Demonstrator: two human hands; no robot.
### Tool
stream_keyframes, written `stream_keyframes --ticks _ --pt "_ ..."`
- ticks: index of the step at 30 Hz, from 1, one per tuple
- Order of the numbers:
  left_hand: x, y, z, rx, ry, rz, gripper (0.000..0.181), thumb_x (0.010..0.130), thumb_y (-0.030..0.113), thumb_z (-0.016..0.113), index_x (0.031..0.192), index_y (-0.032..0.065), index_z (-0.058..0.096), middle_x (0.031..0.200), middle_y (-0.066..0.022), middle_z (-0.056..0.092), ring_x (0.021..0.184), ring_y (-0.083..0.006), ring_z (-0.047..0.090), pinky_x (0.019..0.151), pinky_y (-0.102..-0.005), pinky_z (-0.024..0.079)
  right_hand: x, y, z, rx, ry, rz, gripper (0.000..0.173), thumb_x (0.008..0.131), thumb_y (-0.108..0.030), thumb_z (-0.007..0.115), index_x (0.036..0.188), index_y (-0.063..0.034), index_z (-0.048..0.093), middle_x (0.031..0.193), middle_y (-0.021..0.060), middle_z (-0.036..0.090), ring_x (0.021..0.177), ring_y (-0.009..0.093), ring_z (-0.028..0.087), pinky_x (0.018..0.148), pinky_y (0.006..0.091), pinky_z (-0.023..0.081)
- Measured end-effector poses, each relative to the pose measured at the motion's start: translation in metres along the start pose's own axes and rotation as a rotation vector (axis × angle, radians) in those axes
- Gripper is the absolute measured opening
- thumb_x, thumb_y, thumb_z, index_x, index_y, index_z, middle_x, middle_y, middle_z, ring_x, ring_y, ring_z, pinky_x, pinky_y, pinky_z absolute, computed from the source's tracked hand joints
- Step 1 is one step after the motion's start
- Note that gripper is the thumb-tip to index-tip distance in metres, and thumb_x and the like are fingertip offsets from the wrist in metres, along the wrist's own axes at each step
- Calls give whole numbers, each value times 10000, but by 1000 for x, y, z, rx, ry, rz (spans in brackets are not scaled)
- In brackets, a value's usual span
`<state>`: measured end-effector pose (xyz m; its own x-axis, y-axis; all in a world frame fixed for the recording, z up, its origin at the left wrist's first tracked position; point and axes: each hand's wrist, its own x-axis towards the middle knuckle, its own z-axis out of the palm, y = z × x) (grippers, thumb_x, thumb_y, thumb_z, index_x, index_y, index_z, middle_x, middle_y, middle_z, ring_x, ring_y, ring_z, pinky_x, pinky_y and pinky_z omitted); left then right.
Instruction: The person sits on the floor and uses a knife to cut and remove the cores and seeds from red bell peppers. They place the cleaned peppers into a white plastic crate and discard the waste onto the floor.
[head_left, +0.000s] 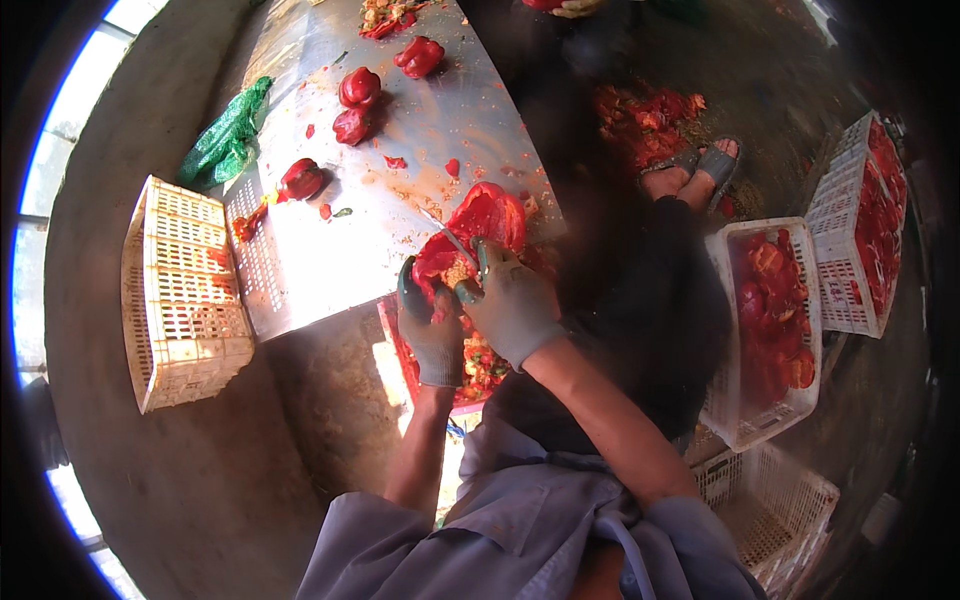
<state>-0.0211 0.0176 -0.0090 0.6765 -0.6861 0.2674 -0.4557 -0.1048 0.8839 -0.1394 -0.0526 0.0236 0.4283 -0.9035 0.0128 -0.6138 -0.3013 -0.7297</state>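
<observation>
My left hand (430, 330), in a grey glove with dark green fingers, grips an opened red bell pepper (433, 259) with pale seeds showing inside. My right hand (514, 304), gloved the same way, holds a thin knife (454, 241) whose blade lies across this pepper; the handle is hidden in my fingers. Just beyond, a hollow piece of red pepper (487, 210) sits at the near edge of the metal table (420, 176). Whether the two pieces are joined, I cannot tell. Beneath my hands stands a pink-rimmed container (471, 409) with pepper cores and scraps (484, 364).
Several whole red peppers (360, 88) lie on the table. A white crate (196, 300) and green mesh bag (229, 139) are left. Pepper-filled crates (806, 300) stand right, above another crate (757, 495). Another person's sandalled feet (701, 172) are near floor scraps (652, 124).
</observation>
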Motion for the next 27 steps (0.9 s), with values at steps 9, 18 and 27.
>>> stream_keyframes --ticks 9,18,27 --pt "-32 -13 -26 -159 -175 -103 497 1058 62 695 1540 -23 605 1266 -87 752 1114 -178 691 972 -350 566 -18 12 -2 199 -235 -31 500 901 -228 843 1246 17 578 1078 287 728 1029 465 749 894 533 596" --pt "-34 -25 -34 -224 -278 -169 446 1081 163 700 1462 -60 642 1204 -69 737 1057 -169 685 880 -314 582 -30 32 6 191 -169 -34 474 851 -205 804 1234 11 629 1018 269 757 957 436 773 844 518 601" --pt "-49 -55 -40 498 -378 242 193 922 3 627 1086 4 729 971 -102 733 966 -231 731 822 -385 600 -27 43 -15 773 -157 105 352 835 -211 855 1102 -12 741 787 124 703 739 178 672 754 387 565"
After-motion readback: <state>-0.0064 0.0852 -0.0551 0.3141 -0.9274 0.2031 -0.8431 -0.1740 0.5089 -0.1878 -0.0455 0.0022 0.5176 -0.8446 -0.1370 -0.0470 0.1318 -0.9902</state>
